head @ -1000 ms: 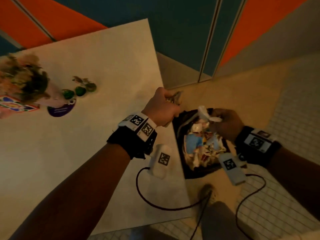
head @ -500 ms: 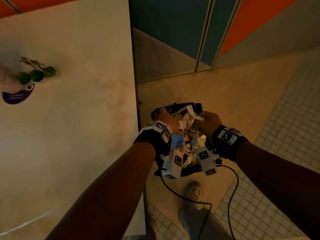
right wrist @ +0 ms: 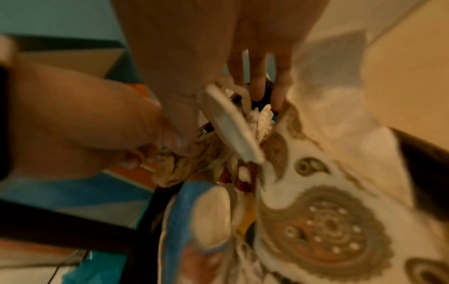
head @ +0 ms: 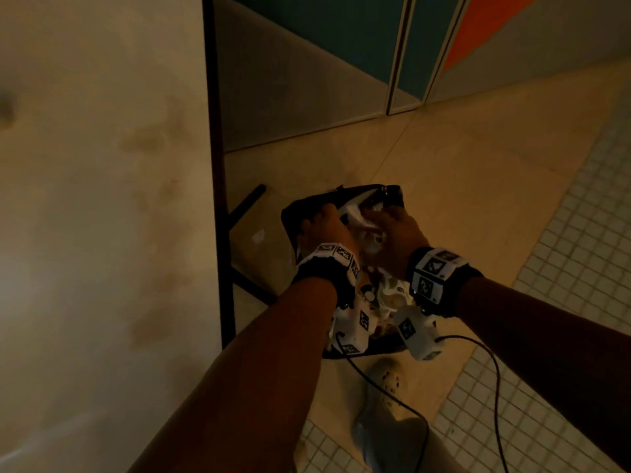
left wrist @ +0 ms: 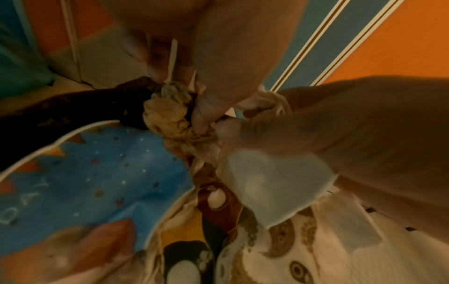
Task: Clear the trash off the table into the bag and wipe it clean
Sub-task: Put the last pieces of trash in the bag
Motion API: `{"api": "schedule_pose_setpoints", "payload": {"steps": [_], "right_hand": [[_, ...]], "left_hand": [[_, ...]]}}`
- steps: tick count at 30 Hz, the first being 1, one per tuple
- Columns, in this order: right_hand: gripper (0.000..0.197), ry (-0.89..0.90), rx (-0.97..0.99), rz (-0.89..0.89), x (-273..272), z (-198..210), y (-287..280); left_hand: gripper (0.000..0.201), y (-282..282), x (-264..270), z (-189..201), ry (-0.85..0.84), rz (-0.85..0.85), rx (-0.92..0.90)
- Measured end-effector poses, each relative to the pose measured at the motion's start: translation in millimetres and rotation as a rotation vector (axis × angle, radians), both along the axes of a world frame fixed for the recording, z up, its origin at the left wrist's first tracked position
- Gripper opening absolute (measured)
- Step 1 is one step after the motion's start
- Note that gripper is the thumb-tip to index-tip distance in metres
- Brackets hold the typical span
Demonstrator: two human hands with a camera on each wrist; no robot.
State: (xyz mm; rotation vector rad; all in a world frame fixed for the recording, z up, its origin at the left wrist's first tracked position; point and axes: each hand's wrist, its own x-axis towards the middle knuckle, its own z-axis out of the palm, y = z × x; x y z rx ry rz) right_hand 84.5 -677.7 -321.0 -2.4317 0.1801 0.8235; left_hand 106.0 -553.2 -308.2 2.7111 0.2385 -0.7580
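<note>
A black bag (head: 296,213) stands open on the floor beside the table (head: 102,199), stuffed with paper trash. Both my hands reach into its mouth. My left hand (head: 324,225) pinches a crumpled tan napkin (left wrist: 167,113) at the bag's far rim. My right hand (head: 392,228) is close beside it, thumb and fingers round a flat white scrap (right wrist: 230,126). Under the hands lie a blue printed paper plate (left wrist: 97,173) and a white paper with brown paisley print (right wrist: 328,221). In the head view the hands hide most of what they hold.
The table's black leg and frame (head: 218,199) stand just left of the bag. My foot in a light clog (head: 386,380) is behind it, and wrist-camera cables (head: 491,370) trail over the tiled floor. A blue and orange wall panel (head: 409,46) lies beyond.
Both hands dropped from table-edge height down into the bag's mouth and came together. The view swung right, so the vase and green items on the table left the frame.
</note>
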Motion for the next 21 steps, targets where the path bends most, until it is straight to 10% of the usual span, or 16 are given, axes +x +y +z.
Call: {"api": "schedule_pose_setpoints", "payload": {"steps": [7, 16, 21], "right_hand": [[0.063, -0.016, 0.052, -0.004, 17.8, -9.5, 7.7], [0.038, -0.088, -0.038, -0.005, 30.9, -16.8, 21.5], [0.044, 0.051, -0.032, 0.068, 35.6, -26.2, 24.9]], "left_hand": [[0.050, -2.8, 8.4, -26.8, 0.024, 0.066, -0.076], [0.031, 0.2, 2.5, -34.7, 0.090, -0.265, 0.070], [0.061, -3.1, 3.1, -32.3, 0.573, -0.253, 0.154]]}}
